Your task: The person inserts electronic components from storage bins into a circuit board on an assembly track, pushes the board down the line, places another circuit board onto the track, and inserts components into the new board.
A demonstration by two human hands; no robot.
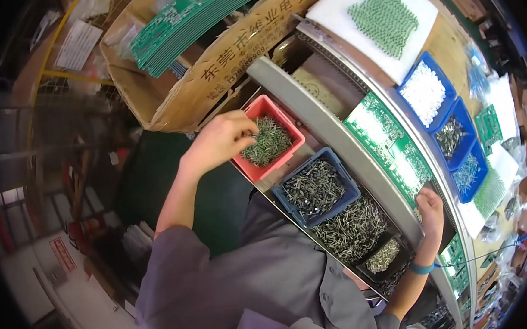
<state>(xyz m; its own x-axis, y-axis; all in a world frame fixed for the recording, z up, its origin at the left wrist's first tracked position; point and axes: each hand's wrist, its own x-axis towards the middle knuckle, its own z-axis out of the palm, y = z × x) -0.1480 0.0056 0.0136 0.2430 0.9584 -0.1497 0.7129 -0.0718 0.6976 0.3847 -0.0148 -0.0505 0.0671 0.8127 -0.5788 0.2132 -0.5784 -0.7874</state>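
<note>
My left hand (223, 140) reaches over the rim of a red plastic bin (296, 143). Its fingers are curled together at the small green wire-leaded components (268, 141) inside; whether they pinch one is too small to see. My right hand (430, 211) is closed at the near end of a long green circuit board (389, 148) lying in a metal conveyor track. What its fingertips hold, if anything, is hidden. A blue strap (421, 269) circles my right wrist.
Nearest me, a blue bin (354, 196) of dark leaded parts adjoins loose metal parts (352, 228) and a small black tray (372, 270). Beyond the track sit blue bins (456, 162) and white foam (332, 3) bearing green components. A cardboard box (170, 116) of stacked boards (195, 27) stands far left.
</note>
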